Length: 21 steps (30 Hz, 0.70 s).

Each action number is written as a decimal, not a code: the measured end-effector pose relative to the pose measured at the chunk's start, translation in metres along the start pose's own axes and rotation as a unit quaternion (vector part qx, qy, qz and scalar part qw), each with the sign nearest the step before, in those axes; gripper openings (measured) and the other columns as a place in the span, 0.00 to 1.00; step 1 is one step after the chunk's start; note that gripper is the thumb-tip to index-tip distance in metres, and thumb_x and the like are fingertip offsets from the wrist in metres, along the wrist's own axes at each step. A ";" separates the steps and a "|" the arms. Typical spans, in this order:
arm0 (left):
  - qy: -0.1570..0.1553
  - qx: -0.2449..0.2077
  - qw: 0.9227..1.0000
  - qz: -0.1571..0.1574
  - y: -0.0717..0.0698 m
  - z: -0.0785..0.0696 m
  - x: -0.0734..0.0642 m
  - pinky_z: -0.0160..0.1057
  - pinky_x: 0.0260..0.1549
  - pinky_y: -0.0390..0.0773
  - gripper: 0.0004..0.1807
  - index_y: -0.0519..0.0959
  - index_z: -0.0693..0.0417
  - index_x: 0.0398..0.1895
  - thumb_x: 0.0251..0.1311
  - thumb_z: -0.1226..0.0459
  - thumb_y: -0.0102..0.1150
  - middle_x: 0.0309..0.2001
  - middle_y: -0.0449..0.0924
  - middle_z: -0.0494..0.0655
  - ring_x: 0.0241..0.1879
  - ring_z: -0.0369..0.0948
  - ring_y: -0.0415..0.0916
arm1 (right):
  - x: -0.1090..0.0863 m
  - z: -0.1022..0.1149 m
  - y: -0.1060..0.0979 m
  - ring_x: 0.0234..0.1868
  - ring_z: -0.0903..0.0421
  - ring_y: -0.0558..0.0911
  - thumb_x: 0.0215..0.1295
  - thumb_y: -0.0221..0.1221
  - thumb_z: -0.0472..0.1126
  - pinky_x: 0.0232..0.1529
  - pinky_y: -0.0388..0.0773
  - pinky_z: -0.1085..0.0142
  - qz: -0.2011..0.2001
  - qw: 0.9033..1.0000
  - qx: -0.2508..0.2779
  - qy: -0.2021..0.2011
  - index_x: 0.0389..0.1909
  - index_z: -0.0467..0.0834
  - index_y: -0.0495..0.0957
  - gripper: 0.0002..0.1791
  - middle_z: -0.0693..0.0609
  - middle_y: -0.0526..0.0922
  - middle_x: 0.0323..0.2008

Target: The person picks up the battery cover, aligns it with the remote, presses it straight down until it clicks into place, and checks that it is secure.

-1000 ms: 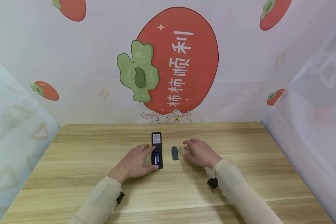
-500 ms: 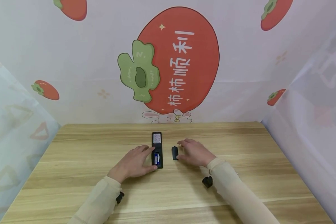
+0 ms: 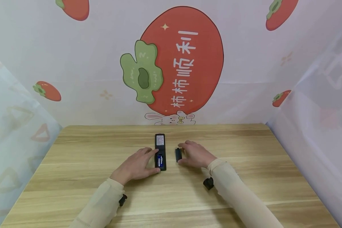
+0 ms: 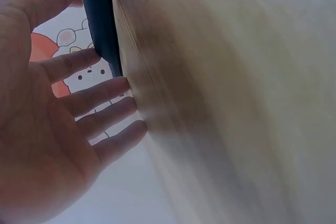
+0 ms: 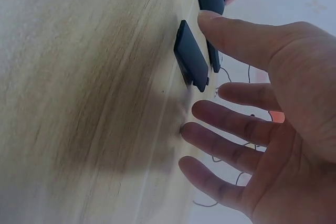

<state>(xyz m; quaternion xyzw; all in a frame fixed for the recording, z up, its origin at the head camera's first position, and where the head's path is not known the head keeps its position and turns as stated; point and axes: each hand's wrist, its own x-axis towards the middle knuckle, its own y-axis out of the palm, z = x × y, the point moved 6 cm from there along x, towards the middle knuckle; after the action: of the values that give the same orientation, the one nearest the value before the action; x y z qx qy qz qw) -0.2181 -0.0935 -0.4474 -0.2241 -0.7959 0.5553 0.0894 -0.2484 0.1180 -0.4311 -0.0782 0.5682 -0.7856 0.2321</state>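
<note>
A black remote control (image 3: 160, 148) lies back side up on the table, its battery compartment uncovered and two blue batteries (image 3: 160, 161) inside. My left hand (image 3: 136, 164) rests against it, thumb at the near end and index fingertip at the left edge, fingers fairly straight. To the right lies a small black battery cover (image 3: 178, 155). Beside the cover is my right hand (image 3: 197, 154), thumb near its lower end and index finger near its upper end. The right wrist view shows those fingers spread and relaxed, with the cover (image 5: 192, 59) on the wood just beyond them.
The wooden table (image 3: 102, 193) ends at a fabric backdrop (image 3: 82, 107) printed with persimmons and a rabbit. Similar cloth hangs at both sides. A black wrist device (image 3: 208, 183) sits under the right sleeve, another (image 3: 123, 199) under the left.
My right hand has moved left to the battery cover, its thumb and index finger now at the cover's ends. My left hand has stayed at the remote control.
</note>
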 end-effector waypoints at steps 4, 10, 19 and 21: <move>-0.005 -0.006 1.000 0.003 0.000 0.000 0.000 0.60 0.64 0.69 0.43 0.66 0.50 0.76 0.62 0.41 0.64 0.71 0.66 0.59 0.70 0.57 0.64 | 0.002 0.000 0.000 0.48 0.52 0.78 0.60 0.73 0.54 0.58 0.77 0.54 0.003 1.000 0.007 0.000 0.66 0.43 0.76 0.36 0.48 0.81 0.52; -0.014 -0.011 1.000 0.006 0.000 0.000 0.000 0.60 0.64 0.70 0.43 0.66 0.49 0.76 0.62 0.41 0.65 0.71 0.66 0.58 0.70 0.56 0.64 | 0.006 0.001 0.001 0.40 0.55 0.75 0.59 0.73 0.52 0.47 0.77 0.59 0.007 1.000 0.011 -0.003 0.65 0.43 0.78 0.34 0.50 0.80 0.46; -0.018 -0.015 1.000 0.005 -0.001 -0.001 -0.001 0.60 0.63 0.70 0.43 0.67 0.49 0.76 0.61 0.42 0.66 0.70 0.67 0.59 0.69 0.56 0.65 | 0.012 0.001 0.002 0.43 0.54 0.76 0.59 0.74 0.52 0.51 0.79 0.58 0.013 1.000 0.006 0.014 0.64 0.45 0.79 0.33 0.50 0.80 0.48; -0.018 -0.015 1.000 0.006 -0.001 -0.001 0.000 0.60 0.63 0.70 0.43 0.67 0.48 0.76 0.61 0.42 0.66 0.70 0.67 0.59 0.69 0.55 0.65 | 0.013 0.001 0.002 0.42 0.54 0.76 0.58 0.74 0.51 0.49 0.79 0.59 0.012 1.000 0.006 0.014 0.63 0.45 0.79 0.33 0.50 0.80 0.47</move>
<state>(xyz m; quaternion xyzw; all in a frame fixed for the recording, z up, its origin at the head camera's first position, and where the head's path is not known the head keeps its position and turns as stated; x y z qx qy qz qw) -0.2175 -0.0931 -0.4463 -0.2201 -0.8043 0.5477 0.0689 -0.2588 0.1106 -0.4343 -0.0593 0.5677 -0.7870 0.2341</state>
